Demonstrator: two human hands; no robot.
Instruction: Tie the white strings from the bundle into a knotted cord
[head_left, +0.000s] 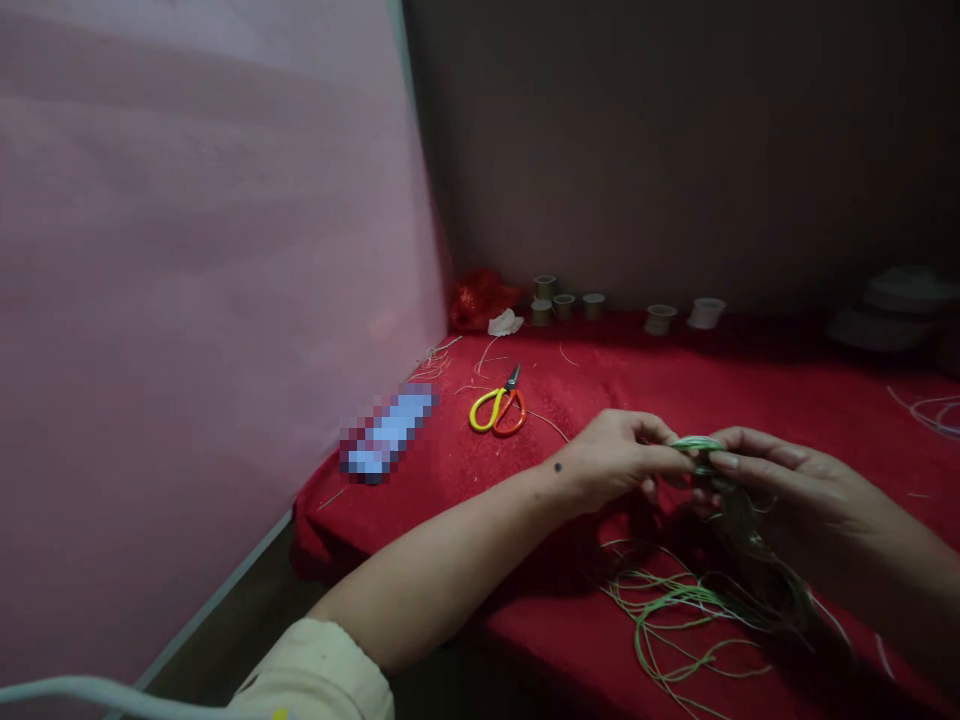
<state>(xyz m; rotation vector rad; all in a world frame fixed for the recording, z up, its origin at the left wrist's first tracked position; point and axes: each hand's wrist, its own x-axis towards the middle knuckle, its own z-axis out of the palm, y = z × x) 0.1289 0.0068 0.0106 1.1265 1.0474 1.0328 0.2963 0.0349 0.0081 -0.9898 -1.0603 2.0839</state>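
Between my two hands is a small bundle of green and white cord [697, 443], held above the red cloth. My left hand [619, 460] pinches its left side between thumb and fingers. On the right side, my right hand [799, 475] grips the same bundle with thumb and forefinger. Long loose strands [675, 610] of green and pale cord hang below and spread in loops over the cloth near its front edge. Part of the bundle is hidden behind my fingers and in shadow.
Scissors [501, 405] with yellow and red handles lie left of my hands. A blurred blue object [394, 435] is farther left, by the pink wall. Several thread spools [592, 306], a red plastic bag [484, 298] and a white scrap [505, 322] line the back of the red cloth [442, 515].
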